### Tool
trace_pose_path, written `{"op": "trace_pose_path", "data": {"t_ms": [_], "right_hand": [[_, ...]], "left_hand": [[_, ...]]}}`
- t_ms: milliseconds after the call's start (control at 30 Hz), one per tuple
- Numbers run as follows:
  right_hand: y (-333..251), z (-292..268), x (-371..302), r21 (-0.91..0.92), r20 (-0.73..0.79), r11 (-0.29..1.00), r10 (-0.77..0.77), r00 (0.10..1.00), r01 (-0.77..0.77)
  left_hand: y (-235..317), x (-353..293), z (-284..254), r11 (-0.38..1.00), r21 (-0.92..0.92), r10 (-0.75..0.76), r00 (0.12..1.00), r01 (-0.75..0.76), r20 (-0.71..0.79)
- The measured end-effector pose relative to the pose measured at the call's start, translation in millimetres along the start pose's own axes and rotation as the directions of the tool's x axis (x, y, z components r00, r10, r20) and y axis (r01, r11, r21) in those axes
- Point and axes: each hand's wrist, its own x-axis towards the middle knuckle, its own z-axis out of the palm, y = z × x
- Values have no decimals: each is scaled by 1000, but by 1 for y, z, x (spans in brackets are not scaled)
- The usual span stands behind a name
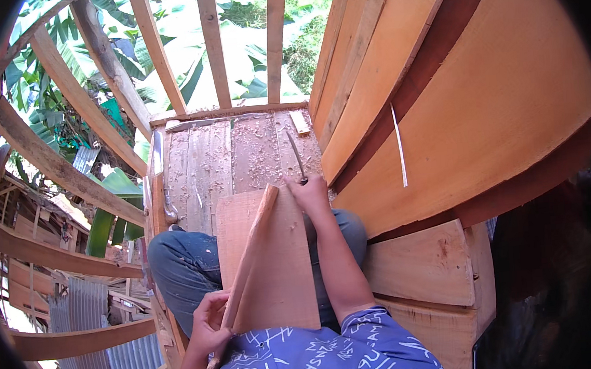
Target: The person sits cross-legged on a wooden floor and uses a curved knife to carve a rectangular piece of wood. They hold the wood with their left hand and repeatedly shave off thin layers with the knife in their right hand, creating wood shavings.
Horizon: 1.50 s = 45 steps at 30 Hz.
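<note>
My left hand point(211, 322) is closed round the near end of a long wooden stick point(251, 251), which slants up and away across my lap. Under the stick a flat, pale wooden board point(284, 267) lies over my thighs, its near edge against my shirt. My right hand point(310, 192) grips the handle of a knife point(296, 151) just beyond the board's far right corner. The narrow dark blade points away from me, apart from the stick. Part of the handle is hidden in my fist.
Wood shavings cover the plank floor point(201, 163), where a small wood block point(299, 122) lies. Large boards point(469, 117) lean along the right, with thick wooden pieces point(421, 265) beside my hip. Wooden slats point(214, 46) form a railing ahead and left. A metal tool point(171, 212) lies by my left knee.
</note>
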Motion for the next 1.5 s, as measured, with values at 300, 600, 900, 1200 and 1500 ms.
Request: {"op": "trace_pose_path", "data": {"t_ms": [300, 600, 900, 1200, 1500], "right_hand": [[20, 11, 7, -107, -49, 992, -72, 996, 67], [-2, -12, -58, 110, -249, 789, -566, 786, 604], [-19, -18, -96, 494, 107, 868, -114, 988, 47], [-28, -6, -70, 613, 157, 788, -52, 986, -56], [-23, -3, -61, 602, 203, 795, -57, 978, -78]], "left_hand": [[-12, 20, -11, 997, -5, -75, 997, 75, 7], [-17, 36, -12, 991, -65, -118, 992, 115, -39], [-13, 50, -11, 990, -18, -137, 990, 137, 30], [59, 96, -8, 604, 744, -165, 867, -288, 470], [151, 106, 167, 266, 349, 116, 389, -899, 914]]}}
